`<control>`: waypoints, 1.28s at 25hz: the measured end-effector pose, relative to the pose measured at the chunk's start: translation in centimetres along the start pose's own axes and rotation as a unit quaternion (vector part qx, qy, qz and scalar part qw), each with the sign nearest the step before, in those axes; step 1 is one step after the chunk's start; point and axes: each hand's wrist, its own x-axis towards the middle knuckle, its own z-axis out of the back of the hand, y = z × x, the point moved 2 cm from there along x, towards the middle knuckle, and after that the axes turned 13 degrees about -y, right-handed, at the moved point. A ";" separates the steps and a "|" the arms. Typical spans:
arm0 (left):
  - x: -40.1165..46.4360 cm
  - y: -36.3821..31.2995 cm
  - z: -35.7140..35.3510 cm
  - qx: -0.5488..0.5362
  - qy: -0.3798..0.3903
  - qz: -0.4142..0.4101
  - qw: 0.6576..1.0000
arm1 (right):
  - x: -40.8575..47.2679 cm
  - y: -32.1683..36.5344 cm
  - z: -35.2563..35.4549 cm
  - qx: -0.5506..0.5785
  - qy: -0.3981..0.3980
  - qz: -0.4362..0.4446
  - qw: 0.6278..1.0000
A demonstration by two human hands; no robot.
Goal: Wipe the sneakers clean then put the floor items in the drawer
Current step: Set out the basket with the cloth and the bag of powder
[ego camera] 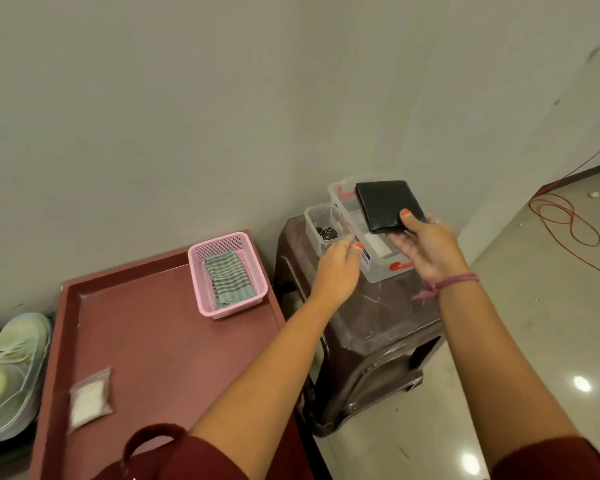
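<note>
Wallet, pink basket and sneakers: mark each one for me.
Wallet (pixel 387 204), head view, middle of its black cover.
Pink basket (pixel 201 292), head view, left wall.
Sneakers (pixel 16 362), head view, upper of the nearer shoe.

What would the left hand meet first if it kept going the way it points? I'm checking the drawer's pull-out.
Probably the small clear drawer pulled out of the clear box; the left hand already looks at its front, though depth is unclear.

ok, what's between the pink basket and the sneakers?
Head view: bare red tray surface between pink basket and sneakers; a small clear bag lies nearer the sneakers.
</note>
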 end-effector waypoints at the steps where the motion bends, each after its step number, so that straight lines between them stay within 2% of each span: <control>1: 0.4 0.4 -1.0 0.077 0.028 -0.056 0.995 | 1.6 0.6 0.1 -0.012 -0.022 -0.008 1.000; 4: 1.6 1.9 -2.9 0.256 0.085 -0.177 0.946 | 5.8 1.2 -0.3 -0.072 -0.068 -0.042 0.994; 7: 2.3 2.7 -3.8 0.338 0.088 -0.223 0.910 | 9.2 0.1 -1.2 -0.130 -0.080 -0.107 0.982; 11: 2.8 3.2 -4.3 0.307 0.055 -0.235 0.920 | 12.3 -2.5 -1.8 -0.170 -0.070 -0.175 0.967; 13: 2.9 3.5 -4.4 0.286 0.038 -0.240 0.927 | 12.9 -3.4 -2.1 -0.187 -0.071 -0.174 0.964; 17: 2.9 3.5 -4.6 0.252 0.026 -0.221 0.942 | 13.5 -4.0 -2.3 -0.279 -0.118 -0.084 0.949; 21: 2.6 3.3 -4.5 0.248 0.051 -0.205 0.945 | 13.8 -4.3 -2.5 -0.456 -0.126 0.005 0.881; 25: 2.6 2.8 -4.2 0.280 0.116 -0.191 0.934 | 13.2 -4.1 -2.9 -0.398 -0.110 -0.046 0.910; 28: 1.9 2.6 -3.1 0.283 0.155 -0.193 0.927 | 11.3 -3.3 -3.1 -0.369 -0.115 -0.019 0.922; 30: 0.8 2.7 -1.7 0.248 0.131 -0.187 0.942 | 9.8 -2.8 -3.4 -0.345 -0.112 0.009 0.932; 32: -0.5 2.9 0.6 0.205 0.075 -0.175 0.960 | 7.7 -2.6 -4.1 -0.335 -0.097 0.050 0.936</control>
